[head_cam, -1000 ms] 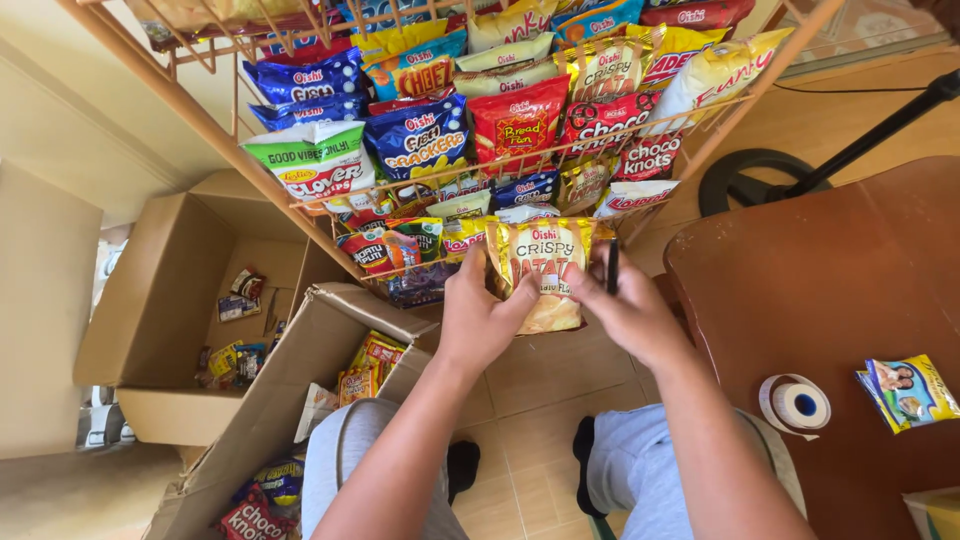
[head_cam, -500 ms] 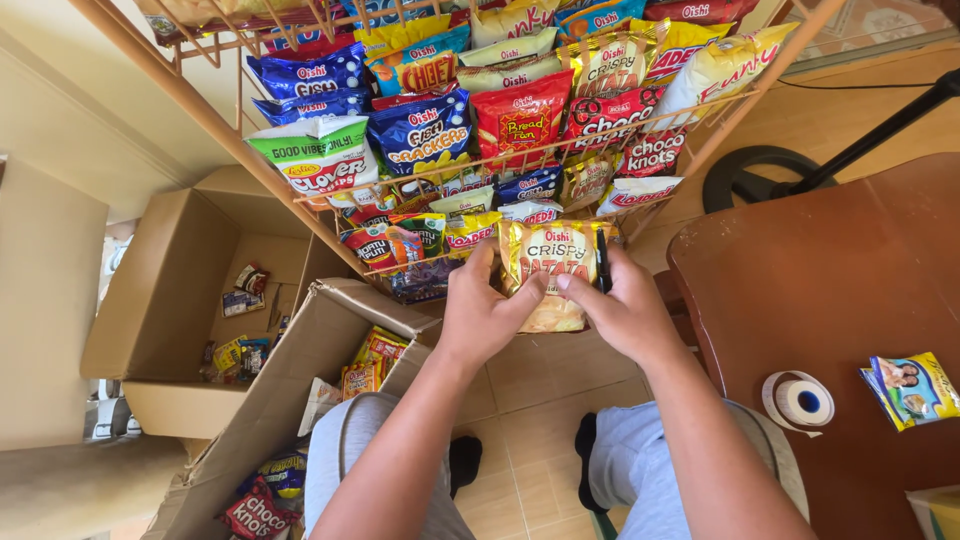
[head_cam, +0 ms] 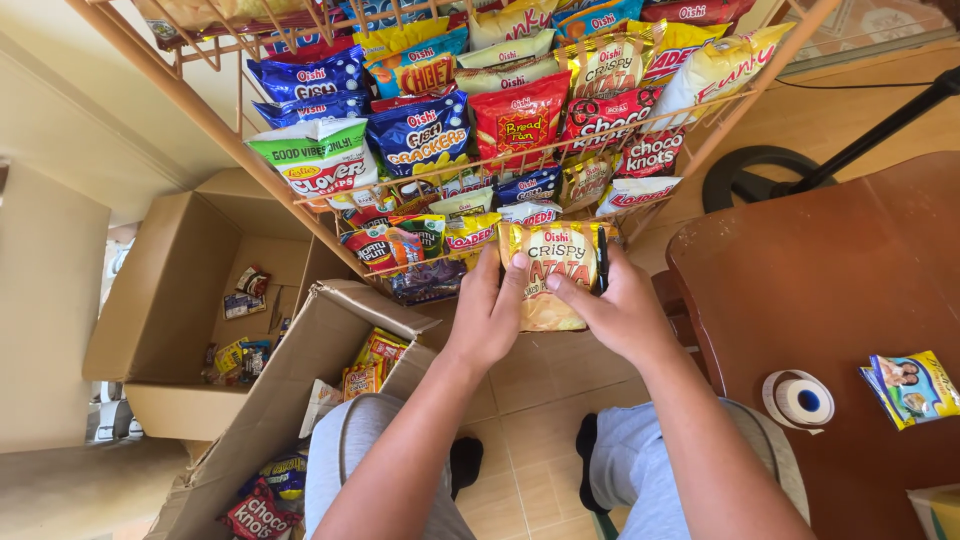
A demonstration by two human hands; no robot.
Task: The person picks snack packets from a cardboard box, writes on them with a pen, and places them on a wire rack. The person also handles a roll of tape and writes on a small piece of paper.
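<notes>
Both of my hands hold one yellow snack bag (head_cam: pixel 552 268) at the lower shelf of an orange wire rack (head_cam: pixel 230 140). My left hand (head_cam: pixel 488 305) grips the bag's left edge. On the bag's right side sits my right hand (head_cam: pixel 618 305), which also pinches a thin dark pen-like object (head_cam: pixel 602 258) against the bag. The rack above is packed with several blue, red, yellow and green snack bags (head_cam: pixel 520 125).
Two open cardboard boxes stand at the left: one (head_cam: pixel 180 290) with a few small packets, a nearer one (head_cam: pixel 290 400) with more snack bags. A dark wooden table (head_cam: pixel 830 290) at right carries a tape roll (head_cam: pixel 798 398) and a small packet (head_cam: pixel 912 385). Tiled floor lies below.
The yellow bag and both hands have shifted slightly right and up against the rack's lower shelf; my grip on the bag is unchanged.
</notes>
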